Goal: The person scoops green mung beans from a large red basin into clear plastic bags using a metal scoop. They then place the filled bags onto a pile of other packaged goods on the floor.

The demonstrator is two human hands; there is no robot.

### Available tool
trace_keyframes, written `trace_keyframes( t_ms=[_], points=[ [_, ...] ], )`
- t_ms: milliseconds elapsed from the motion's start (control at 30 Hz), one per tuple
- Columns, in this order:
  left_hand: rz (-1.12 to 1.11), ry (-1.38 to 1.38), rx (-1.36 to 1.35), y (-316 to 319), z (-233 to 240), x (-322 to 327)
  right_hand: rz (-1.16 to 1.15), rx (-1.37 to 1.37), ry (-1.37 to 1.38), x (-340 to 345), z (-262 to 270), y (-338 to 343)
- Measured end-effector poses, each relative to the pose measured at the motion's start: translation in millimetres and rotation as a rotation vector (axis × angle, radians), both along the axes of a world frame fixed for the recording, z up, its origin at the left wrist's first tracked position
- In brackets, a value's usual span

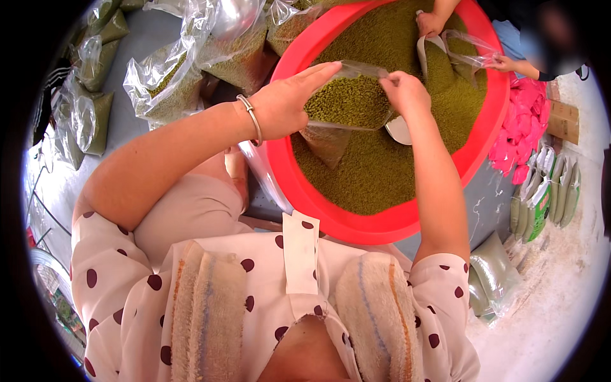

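A clear plastic bag (353, 102) partly filled with green mung beans hangs over a large red plastic tub (372, 234). My left hand (286, 102), with a bracelet at the wrist, supports the bag's left side, fingers stretched along its rim. My right hand (408, 93) pinches the rim at the right between thumb and fingers. Loose mung beans (372, 181) fill the tub below. A white scoop (400, 131) lies on them, partly hidden by my right forearm.
Across the tub a co-worker's hand (429, 23) holds a scoop of beans and the other (501, 62) a clear bag. Filled bags (172, 86) crowd the left. Pink plastic bags (520, 124), packed bean bags (539, 205) and a cardboard box (563, 119) are at the right.
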State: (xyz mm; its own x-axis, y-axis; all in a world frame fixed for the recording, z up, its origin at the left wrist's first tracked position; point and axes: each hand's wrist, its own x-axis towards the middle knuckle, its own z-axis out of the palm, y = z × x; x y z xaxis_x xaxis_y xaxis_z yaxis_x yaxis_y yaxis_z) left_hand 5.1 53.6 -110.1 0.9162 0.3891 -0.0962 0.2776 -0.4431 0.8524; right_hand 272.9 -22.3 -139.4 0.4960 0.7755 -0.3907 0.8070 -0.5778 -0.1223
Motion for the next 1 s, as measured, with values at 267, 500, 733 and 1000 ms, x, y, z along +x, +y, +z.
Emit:
trace_keyframes(
  t_ms=[267, 500, 733, 1000],
  points=[
    [0.036, 0.027, 0.024, 1, -5, 0, 0.051, 0.055, -0.006, 19, -8, -46],
    [0.039, -0.003, -0.064, 2, -7, 4, -0.225, -0.429, 0.306, 34, -39, -53],
    [0.114, -0.02, -0.001, 11, -20, -6, 0.214, -0.179, -0.126, 5, 77, -54],
    [0.033, 0.042, -0.049, -1, -16, 15, -0.21, -0.131, 0.231, 32, 25, -87]
  ],
)
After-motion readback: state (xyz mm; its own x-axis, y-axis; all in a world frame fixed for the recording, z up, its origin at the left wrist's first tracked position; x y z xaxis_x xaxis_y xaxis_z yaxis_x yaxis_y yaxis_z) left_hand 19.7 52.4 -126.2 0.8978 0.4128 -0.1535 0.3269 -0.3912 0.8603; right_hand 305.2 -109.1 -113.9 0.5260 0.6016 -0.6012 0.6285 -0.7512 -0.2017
